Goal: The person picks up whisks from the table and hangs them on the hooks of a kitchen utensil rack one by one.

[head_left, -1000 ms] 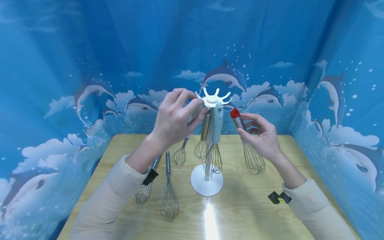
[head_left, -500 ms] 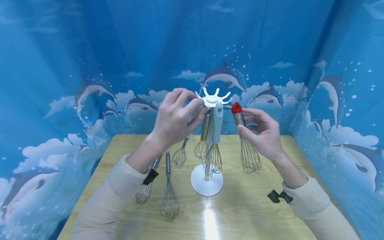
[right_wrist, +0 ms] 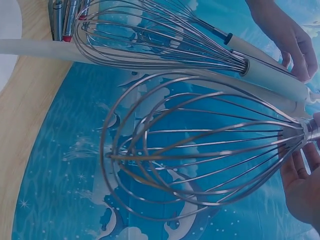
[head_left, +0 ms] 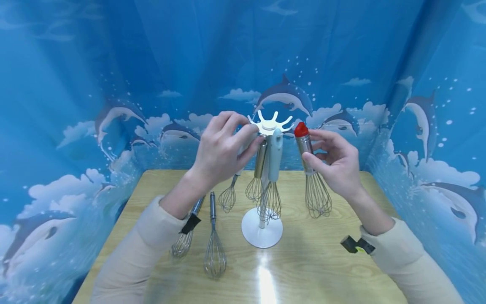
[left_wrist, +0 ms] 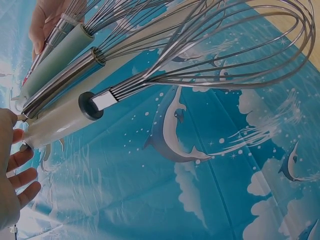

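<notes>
A white whisk stand with spread arms holds several whisks. My left hand is at its left arms, thumb and index finger pinching the handle end of a white-handled whisk; the exact contact is partly hidden. Beside that whisk hang a gold-brown metal-handled whisk and a pale blue-handled whisk. Right of the stand, my right hand grips a steel whisk with a red handle end. It is held nearly upright, wires down, apart from the stand's arms.
Two steel whisks lie on the wooden table at the left: one whisk in full view, another whisk partly behind my left wrist. The stand's round base is mid-table. A blue dolphin-print curtain surrounds the table.
My right hand has lifted the red-ended whisk slightly and tilted it more upright, its red end moving up and a little right. My left hand and the stand have not moved.
</notes>
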Motion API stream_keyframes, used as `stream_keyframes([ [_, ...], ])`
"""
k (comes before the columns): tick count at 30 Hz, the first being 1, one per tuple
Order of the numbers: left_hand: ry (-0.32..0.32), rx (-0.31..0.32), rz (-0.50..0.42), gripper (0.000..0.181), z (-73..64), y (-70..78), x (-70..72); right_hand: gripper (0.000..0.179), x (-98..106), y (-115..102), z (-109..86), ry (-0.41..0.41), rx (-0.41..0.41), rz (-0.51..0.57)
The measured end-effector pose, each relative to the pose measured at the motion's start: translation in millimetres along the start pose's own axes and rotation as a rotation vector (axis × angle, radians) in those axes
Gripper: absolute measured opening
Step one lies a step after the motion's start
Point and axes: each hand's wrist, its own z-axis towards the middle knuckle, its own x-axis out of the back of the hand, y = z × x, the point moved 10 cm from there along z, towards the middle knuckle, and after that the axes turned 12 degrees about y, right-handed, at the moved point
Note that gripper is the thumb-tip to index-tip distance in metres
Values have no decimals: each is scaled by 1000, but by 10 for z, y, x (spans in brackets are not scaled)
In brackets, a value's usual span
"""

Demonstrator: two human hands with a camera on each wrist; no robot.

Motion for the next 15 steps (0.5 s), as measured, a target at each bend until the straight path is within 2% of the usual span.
stream_keyframes([
  [15,1,-4,-2,18,0,-3,-8,47,-47,-47,82,-29,7,6],
])
